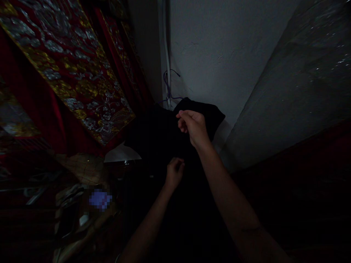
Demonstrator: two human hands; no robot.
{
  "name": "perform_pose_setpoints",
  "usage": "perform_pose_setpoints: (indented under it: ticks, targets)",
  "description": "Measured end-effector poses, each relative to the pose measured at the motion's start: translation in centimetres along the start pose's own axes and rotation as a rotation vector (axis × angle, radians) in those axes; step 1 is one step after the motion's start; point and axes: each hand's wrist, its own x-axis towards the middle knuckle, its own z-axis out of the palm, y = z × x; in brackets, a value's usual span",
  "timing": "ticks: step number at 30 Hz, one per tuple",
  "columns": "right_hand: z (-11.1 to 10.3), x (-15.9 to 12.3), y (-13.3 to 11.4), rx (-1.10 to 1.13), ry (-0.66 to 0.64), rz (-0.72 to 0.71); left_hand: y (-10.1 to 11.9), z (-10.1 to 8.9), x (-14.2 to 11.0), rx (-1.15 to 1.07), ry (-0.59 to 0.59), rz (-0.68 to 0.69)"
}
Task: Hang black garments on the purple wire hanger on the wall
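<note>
A black garment (159,128) hangs by a thin wire hanger (168,95) against the wall, its folds lost in the dark. My right hand (194,126) is raised before the garment's upper right part, thumb and forefinger pinched and the other fingers curled. Lower and to the left, my left hand (174,171) is also closed, with its thumb bent toward the curled fingers. Both hands are over the black cloth. Whatever lies between the fingertips is too dark or small to see.
Red cloth with gold and silver embroidery (82,84) hangs at the left. A white cable (165,40) runs down the wall (225,47). Clear plastic sheeting (307,73) covers the right side. At lower left are a white round object (83,219) and a blurred blue patch (100,199).
</note>
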Motion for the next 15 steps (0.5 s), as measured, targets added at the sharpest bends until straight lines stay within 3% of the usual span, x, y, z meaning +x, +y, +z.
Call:
perform_pose_setpoints:
  ticks: [4,7,12,15]
  targets:
    - [-1.0,-1.2,0.5,-0.082,-0.126,-0.048,7.3,-4.3,5.4,-0.034,0.254,0.286]
    - [-1.3,-1.2,0.8,-0.149,-0.152,-0.138,11.9,-7.2,9.0,0.112,0.204,0.473]
    - [-0.8,-0.1,2.3,-0.31,-0.109,-0.213,14.5,-9.0,11.4,0.355,0.113,0.567]
    - [-0.6,0.3,4.8,-0.486,-0.029,-0.181,14.7,-9.8,11.7,0.403,0.151,0.574]
